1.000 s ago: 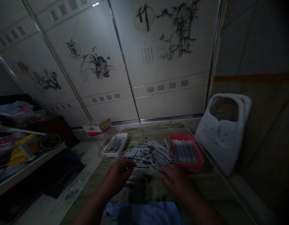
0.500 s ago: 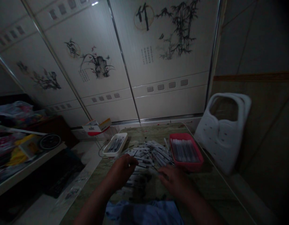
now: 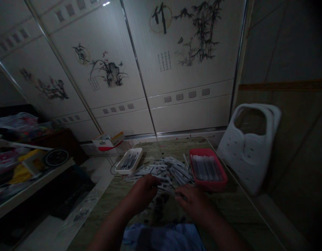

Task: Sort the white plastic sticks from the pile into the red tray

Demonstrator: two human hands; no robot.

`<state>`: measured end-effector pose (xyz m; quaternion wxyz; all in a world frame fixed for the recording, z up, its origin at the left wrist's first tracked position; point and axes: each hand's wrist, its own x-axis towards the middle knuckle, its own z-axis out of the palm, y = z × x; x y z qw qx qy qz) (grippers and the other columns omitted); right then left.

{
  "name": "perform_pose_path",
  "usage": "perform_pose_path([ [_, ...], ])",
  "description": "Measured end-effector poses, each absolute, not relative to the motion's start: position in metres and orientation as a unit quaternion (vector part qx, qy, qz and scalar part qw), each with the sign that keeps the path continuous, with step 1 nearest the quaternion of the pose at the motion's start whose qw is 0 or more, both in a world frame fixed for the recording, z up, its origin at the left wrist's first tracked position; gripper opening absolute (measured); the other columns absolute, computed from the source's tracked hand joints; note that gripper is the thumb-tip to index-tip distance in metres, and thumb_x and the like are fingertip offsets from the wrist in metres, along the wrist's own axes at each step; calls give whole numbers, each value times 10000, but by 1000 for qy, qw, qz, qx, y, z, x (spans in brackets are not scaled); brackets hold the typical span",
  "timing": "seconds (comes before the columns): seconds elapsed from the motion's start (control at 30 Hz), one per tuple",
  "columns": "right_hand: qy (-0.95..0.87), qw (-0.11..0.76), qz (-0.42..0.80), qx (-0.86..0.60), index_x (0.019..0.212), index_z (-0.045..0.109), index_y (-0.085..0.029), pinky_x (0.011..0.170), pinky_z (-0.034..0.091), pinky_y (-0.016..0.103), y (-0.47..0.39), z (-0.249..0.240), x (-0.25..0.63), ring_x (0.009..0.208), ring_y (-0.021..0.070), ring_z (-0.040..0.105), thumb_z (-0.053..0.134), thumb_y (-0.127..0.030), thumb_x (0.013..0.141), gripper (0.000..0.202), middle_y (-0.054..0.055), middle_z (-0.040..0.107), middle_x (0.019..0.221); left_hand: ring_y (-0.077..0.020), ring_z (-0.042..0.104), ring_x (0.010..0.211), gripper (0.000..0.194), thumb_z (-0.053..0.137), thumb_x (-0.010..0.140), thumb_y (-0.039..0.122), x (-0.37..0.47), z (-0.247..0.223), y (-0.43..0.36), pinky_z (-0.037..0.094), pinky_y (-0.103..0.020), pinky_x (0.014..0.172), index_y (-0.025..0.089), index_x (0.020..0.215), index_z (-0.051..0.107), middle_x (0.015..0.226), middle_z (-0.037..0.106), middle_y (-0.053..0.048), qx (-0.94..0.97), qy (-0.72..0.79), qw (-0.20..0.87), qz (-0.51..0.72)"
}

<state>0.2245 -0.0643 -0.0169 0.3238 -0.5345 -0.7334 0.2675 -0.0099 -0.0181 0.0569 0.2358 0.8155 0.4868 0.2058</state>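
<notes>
A heap of slim white pens (image 3: pixel 174 168) with dark parts lies on the table in front of me. My left hand (image 3: pixel 144 191) is closed at the near left edge of the heap, and a thin dark tip stands up by its fingers. My right hand (image 3: pixel 189 197) is closed at the near right side, its fingers curled in a pinch. Between the two hands stretches a slim pen (image 3: pixel 166 190), its ends hidden by my fingers. Dim light blurs the finer detail.
A red basket (image 3: pixel 223 179) of upright-packed clear pens stands right of the heap. At the left is a white tray (image 3: pixel 139 155) with dark pens. Blue cloth (image 3: pixel 163 237) lies at the near edge. White folded chairs (image 3: pixel 244 157) lean at the right.
My left hand has moved right and slightly down, closer to my right hand. My right hand has barely shifted. A slim pen now spans the gap between them.
</notes>
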Motion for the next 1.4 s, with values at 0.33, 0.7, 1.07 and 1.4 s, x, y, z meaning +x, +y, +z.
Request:
perform_pose_path([
  [0.33, -717, 348, 291, -529, 1071, 747, -252, 838, 479, 303, -65, -12, 227, 945, 221, 683, 561, -314, 906, 257, 57, 755, 1044, -252, 395, 1450, 660, 493, 961, 524, 8, 51, -39, 332, -433, 1165, 244, 1537, 334, 1567, 434, -138, 633, 507, 442, 384],
  [0.7, -704, 365, 280, -541, 1123, 717, -240, 852, 482, 314, -61, -21, 228, 987, 229, 688, 537, -305, 906, 289, 61, 757, 1068, -260, 666, 1048, 298, 582, 895, 378, -18, -4, -30, 506, -401, 906, 188, 1107, 671, 1115, 718, -114, 708, 557, 260, 346],
  [1.07, -706, 370, 283, -533, 1091, 707, -223, 838, 489, 321, -60, -22, 229, 986, 231, 682, 511, -314, 923, 273, 68, 747, 1055, -278, 538, 948, 115, 610, 832, 292, 6, -4, -48, 347, -374, 789, 236, 850, 709, 952, 653, -86, 805, 580, 48, 119],
  [1.4, -701, 362, 287, -543, 1059, 712, -242, 812, 497, 313, -59, -22, 229, 956, 230, 686, 532, -305, 911, 242, 55, 751, 1038, -279, 556, 980, 102, 631, 807, 288, 15, -8, -46, 356, -390, 828, 235, 839, 711, 952, 668, -82, 789, 598, 60, 130],
])
